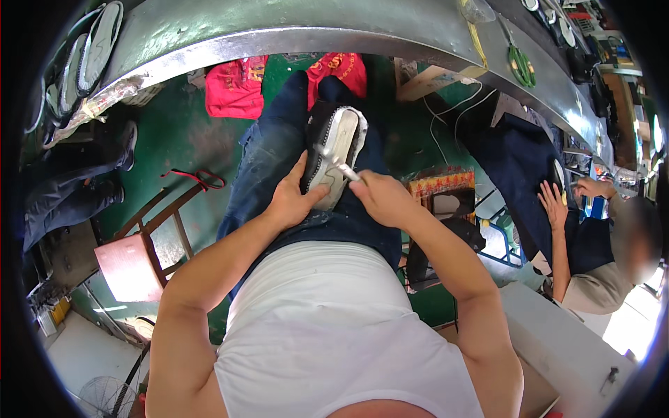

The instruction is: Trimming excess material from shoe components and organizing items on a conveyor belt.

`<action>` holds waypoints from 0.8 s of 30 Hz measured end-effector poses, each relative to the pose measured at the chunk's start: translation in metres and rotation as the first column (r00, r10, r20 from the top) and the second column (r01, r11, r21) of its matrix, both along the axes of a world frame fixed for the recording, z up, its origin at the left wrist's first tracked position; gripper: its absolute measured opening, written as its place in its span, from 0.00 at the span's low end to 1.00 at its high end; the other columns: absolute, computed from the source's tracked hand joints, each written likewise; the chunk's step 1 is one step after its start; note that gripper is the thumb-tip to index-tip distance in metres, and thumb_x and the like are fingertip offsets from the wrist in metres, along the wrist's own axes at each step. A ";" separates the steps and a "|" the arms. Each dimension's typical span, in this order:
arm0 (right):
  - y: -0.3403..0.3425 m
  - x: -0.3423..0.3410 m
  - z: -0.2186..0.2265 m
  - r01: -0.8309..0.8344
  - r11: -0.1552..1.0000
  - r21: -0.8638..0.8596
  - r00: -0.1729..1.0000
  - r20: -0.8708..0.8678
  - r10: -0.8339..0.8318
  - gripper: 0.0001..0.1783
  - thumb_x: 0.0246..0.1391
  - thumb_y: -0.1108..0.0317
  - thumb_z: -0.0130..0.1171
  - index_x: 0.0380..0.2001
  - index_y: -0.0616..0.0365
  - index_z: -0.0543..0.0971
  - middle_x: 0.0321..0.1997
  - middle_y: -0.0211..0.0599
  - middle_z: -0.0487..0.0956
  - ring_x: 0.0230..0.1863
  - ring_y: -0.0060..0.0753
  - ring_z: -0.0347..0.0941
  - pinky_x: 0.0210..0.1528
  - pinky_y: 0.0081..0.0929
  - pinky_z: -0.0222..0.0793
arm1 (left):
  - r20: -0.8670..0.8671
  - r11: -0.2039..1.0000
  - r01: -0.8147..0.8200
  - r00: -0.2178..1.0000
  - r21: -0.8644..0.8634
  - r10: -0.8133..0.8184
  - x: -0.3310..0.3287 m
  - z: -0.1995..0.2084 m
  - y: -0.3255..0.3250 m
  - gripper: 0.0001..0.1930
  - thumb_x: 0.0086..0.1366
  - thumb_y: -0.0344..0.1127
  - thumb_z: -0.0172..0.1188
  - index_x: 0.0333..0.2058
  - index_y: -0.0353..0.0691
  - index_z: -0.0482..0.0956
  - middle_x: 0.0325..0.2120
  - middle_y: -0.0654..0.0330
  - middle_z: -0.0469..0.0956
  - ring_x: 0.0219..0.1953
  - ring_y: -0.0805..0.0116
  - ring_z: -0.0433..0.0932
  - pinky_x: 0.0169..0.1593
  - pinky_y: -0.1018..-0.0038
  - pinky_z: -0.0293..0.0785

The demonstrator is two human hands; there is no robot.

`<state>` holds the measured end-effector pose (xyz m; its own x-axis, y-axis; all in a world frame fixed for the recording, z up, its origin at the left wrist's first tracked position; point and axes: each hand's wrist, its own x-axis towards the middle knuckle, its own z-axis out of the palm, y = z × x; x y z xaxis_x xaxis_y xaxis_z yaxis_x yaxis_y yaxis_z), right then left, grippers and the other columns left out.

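On my lap lies a dark shoe [320,129], its pale sole side [341,136] facing up and a light, toothed-looking edge around it. My left hand [296,195] grips the shoe's near left side, thumb pressed on the pale surface and fingers along the dark side. My right hand [380,198] is closed around the handle of a silver hammer [338,163]. The hammer's head is blurred and lies over the left edge of the sole; whether it touches cannot be seen.
A metal-edged workbench [279,38] curves across the front, with several soles [101,49] at its left end. A wooden chair [132,265] stands left. Another person's hand [554,205] is at right, near a shoe. Red cloths [233,87] hang beneath the bench.
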<state>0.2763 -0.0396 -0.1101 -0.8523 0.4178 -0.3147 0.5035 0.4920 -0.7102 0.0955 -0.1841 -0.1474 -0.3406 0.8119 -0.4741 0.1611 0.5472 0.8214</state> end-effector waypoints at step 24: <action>0.038 -0.021 -0.023 0.445 0.815 -0.371 0.737 -0.366 -0.569 0.27 0.70 0.50 0.40 0.34 0.65 0.75 0.25 0.36 0.77 0.21 0.29 0.75 0.28 0.28 0.71 | 0.095 0.999 0.042 0.995 0.005 -0.043 0.003 -0.012 0.000 0.64 0.46 0.30 0.76 0.72 0.43 0.33 0.63 0.44 0.64 0.65 0.54 0.64 0.67 0.69 0.59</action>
